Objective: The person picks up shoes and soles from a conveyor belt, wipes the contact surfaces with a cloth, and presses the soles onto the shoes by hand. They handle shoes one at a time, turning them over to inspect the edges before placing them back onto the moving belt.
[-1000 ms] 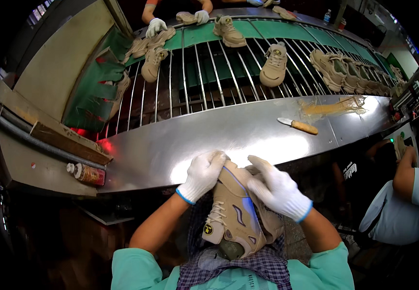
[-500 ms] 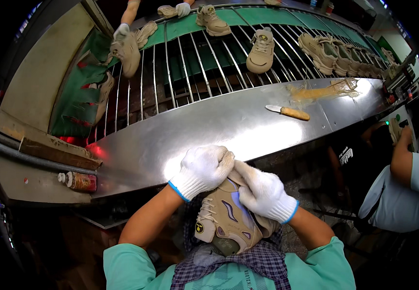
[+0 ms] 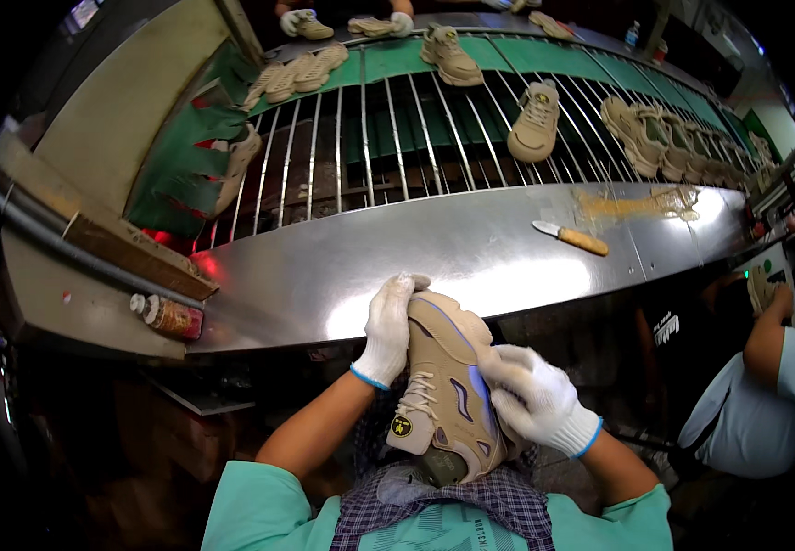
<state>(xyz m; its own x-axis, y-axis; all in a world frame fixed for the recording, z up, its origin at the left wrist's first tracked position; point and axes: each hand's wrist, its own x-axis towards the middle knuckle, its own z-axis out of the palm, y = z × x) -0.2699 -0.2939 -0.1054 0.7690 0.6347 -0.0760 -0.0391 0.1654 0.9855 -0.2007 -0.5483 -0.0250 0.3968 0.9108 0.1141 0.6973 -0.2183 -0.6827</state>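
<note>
A beige sneaker [image 3: 439, 363] with purple-blue accents and pale laces rests tilted against my apron, toe pointing away from me. My left hand [image 3: 390, 326], in a white knit glove, is wrapped around the toe from the left. On the other side, my right hand [image 3: 537, 397], gloved the same way, grips the shoe's sole edge near the middle with fingers curled. The fingertips of the right hand are partly blurred. A round dark badge with a yellow mark shows on the tongue, and something dark green fills the shoe's opening.
Beyond the shoe lies a metal ledge [image 3: 306, 275] with a wooden-handled knife [image 3: 581, 241]. Past it, a barred roller conveyor [image 3: 370, 147] carries several sneakers and soles [image 3: 298, 75]. A bottle [image 3: 173, 317] lies at the left. Co-workers are across and at the right.
My hands have parted: the left now holds the toe side, and the right has slid toward me along the sole. Across the conveyor, a co-worker's hand has withdrawn from the left-hand pieces.
</note>
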